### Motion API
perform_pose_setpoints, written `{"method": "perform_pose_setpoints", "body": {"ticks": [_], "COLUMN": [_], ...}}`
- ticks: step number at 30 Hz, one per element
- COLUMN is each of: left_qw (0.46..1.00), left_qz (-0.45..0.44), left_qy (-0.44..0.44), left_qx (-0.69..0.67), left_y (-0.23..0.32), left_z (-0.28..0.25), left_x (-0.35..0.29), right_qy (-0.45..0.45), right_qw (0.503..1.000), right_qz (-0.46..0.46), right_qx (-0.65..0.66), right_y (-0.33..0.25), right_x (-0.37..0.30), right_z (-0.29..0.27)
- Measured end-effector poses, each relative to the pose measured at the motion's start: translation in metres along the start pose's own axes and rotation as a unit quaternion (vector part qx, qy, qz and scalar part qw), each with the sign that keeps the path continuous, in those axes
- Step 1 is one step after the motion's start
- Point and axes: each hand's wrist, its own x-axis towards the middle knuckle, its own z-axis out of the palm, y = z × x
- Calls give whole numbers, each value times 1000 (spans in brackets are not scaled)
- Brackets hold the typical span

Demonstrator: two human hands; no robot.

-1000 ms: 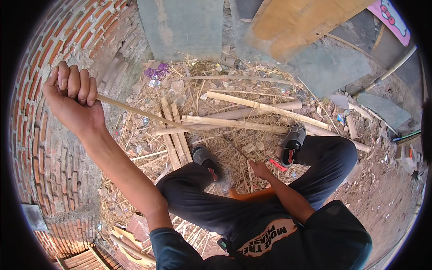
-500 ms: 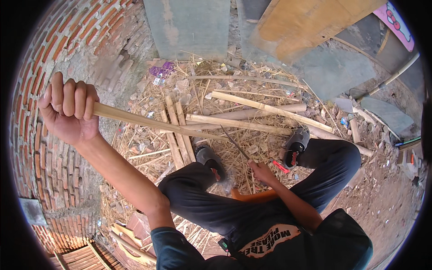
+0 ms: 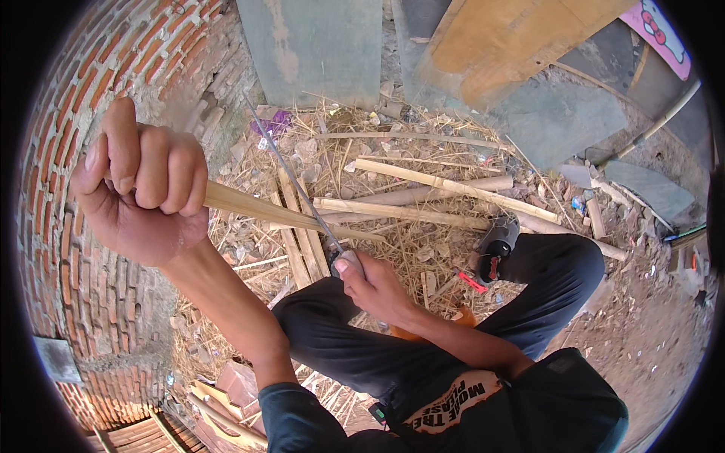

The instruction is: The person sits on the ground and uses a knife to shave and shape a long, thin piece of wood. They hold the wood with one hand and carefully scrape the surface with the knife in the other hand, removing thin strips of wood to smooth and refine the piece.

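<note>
My left hand is raised at the left, its fingers wrapped round one end of a pale split bamboo strip. The strip slopes down to the right over bamboo slats on the ground. Nearer my body, my right hand grips a long, thin-bladed knife, its handle mostly hidden by the fingers. The blade points up and to the left, crossing the strip in this view near its far end. Whether blade and strip touch, I cannot tell.
Split bamboo pieces and slats lie on shavings between my feet and beyond. A red-handled object is by my right shoe. A brick wall rises at the left; boards lean at the back.
The knife has swung up and left from between my feet to cross the strip, with my right hand following. My left hand has come rightward and looks larger, still gripping the strip.
</note>
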Motion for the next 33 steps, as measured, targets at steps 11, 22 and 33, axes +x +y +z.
{"method": "perform_pose_setpoints", "body": {"ticks": [11, 22, 33], "left_qw": [1000, 999, 993], "left_qz": [15, 4, -10], "left_qy": [-5, -45, -97], "left_qx": [-17, -29, -70], "left_y": [-2, -4, -2], "left_z": [-3, -4, -11], "left_x": [-4, 4, 4], "right_qy": [19, 45, -2], "right_qw": [995, 973, 990], "right_qz": [-77, 209, 119], "right_qx": [-63, 91, 75], "right_y": [-27, 70, 25], "right_x": [10, 34, 29], "right_z": [19, -26, 5]}}
